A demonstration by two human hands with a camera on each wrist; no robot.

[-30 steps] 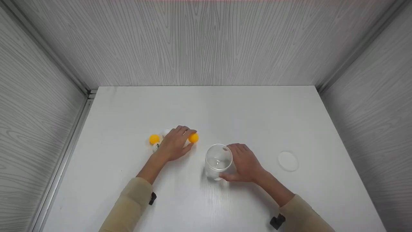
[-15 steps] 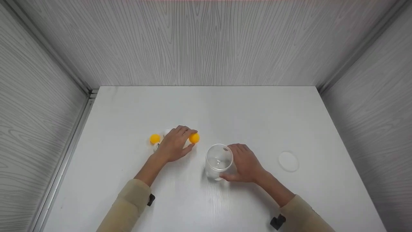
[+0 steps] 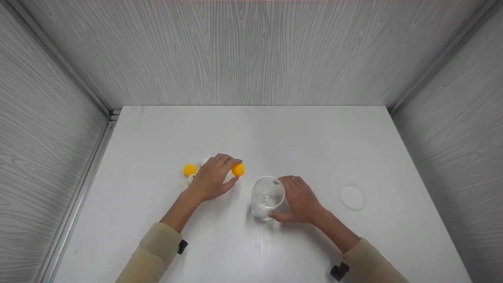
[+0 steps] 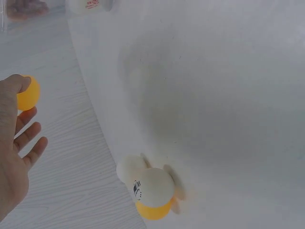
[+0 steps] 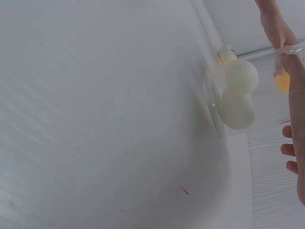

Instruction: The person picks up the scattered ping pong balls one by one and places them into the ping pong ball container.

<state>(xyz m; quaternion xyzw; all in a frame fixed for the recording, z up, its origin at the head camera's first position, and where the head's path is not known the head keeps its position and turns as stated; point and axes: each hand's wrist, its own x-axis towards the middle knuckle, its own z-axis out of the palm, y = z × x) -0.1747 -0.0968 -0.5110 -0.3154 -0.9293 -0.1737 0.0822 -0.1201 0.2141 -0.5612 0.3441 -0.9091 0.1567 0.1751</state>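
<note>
One orange ball (image 3: 238,169) pinched at left fingers (image 3: 230,163); right fingers (image 3: 289,181) curled round clear cup (image 3: 267,197)

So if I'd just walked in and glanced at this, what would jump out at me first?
Probably the bright orange ball pinched in the fingertips of the left hand, near the middle of the white table. A second orange ball lies just left of that hand. Next you'd notice the clear plastic cup held upright by the right hand, with a white round lid lying further right.
</note>
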